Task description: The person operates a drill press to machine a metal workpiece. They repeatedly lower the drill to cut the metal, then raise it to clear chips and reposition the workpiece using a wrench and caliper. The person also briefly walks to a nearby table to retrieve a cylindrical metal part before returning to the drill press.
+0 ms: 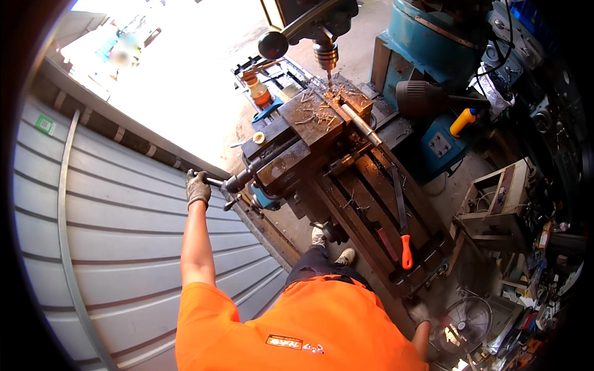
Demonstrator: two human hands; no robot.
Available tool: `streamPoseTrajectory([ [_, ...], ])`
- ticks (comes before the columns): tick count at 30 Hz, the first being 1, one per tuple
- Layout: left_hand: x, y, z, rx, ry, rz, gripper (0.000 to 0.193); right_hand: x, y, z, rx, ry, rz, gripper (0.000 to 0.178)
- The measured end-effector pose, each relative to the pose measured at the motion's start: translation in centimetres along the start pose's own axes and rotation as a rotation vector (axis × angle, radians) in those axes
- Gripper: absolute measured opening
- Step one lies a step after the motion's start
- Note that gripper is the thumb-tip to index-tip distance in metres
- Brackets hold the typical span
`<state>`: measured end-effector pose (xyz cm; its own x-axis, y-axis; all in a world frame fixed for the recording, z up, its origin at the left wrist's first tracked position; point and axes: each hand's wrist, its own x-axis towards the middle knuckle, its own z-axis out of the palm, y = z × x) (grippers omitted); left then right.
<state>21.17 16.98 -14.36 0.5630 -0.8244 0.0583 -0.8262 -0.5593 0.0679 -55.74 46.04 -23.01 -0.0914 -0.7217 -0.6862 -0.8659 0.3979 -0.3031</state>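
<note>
My left hand [198, 188], in a dirty work glove, is closed round the end of the bar handle [215, 182] of a machine vise [281, 164]. The vise's jaws hold a rusty metal block [354, 99] covered in curly chips. Above the block stands a drill bit [330, 78] in a drill chuck [325, 54]; from this angle I cannot tell whether the tip touches. Beside the near right end of the slotted machine table [383, 210] is my right hand [418, 311], also gloved. It is dim and blurred, and its fingers are hidden.
A file [406, 250] with an orange handle and a metal rod [362, 123] lie on the machine. A bottle of orange-brown liquid [257, 93] stands behind the vise. A ribbed metal shutter [136, 229] runs along the left. At right are a wooden stand [495, 216] and a fan [467, 321].
</note>
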Motion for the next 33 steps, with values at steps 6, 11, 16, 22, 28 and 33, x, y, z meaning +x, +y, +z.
streamPoseTrajectory([
  [6, 5.0, 3.6, 1.9, -0.301, -0.194, 0.315, 0.062, -0.4, -1.4, -0.9, -0.04, -0.018, 0.12, 0.046],
  [11, 4.1, 9.5, -4.8, -0.182, -0.37, 0.399, 0.052, 0.0, -0.3, 0.8, 0.009, 0.006, 0.136, 0.045],
  [16, 1.5, 16.2, -16.5, -0.703, -0.003, 0.525, 0.038, -1.2, 1.0, 0.3, 0.362, 0.103, 0.05, 0.042],
  [22, -6.7, 28.1, -31.1, -1.242, 0.42, 1.105, 0.054, -2.4, 0.6, -3.2, 0.311, 0.207, 0.167, 0.047],
  [28, -7.0, 32.9, -31.5, -0.875, 0.426, 0.986, 0.027, -2.1, 0.0, -4.8, 0.262, 0.341, 0.307, 0.044],
  [33, -7.1, 33.8, -27.7, -0.886, 0.362, 0.964, 0.019, -3.1, -1.8, -4.6, 0.32, 0.375, 0.214, 0.04],
])
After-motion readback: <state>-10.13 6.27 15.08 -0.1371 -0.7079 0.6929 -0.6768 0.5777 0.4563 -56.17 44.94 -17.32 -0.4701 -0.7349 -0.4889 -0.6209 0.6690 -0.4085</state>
